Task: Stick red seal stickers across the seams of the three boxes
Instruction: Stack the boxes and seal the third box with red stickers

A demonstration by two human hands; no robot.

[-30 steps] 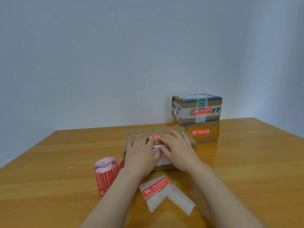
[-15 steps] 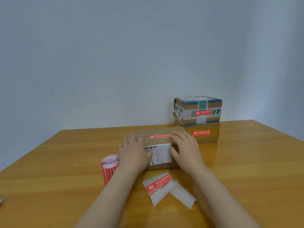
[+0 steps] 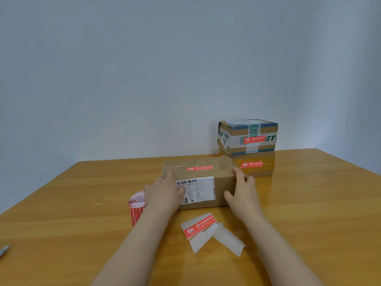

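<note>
Left hand [image 3: 162, 193] and right hand [image 3: 242, 193] each clasp an end of the near box [image 3: 218, 182], mid-frame, thumbs on its front. Three boxes, one red seal [image 3: 199, 168] each; near one has a barcode label [image 3: 195, 191] too. At right, the stack's top box [image 3: 247, 133] reads "GT". One roll [image 3: 136, 205] left, one loose sticker [image 3: 199, 227] below.

Sticker roll [image 3: 136, 205] half hidden, label print [image 3: 198, 189] unreadable

Brown box [image 3: 206, 182]; red seal sticker [image 3: 199, 168]
</note>
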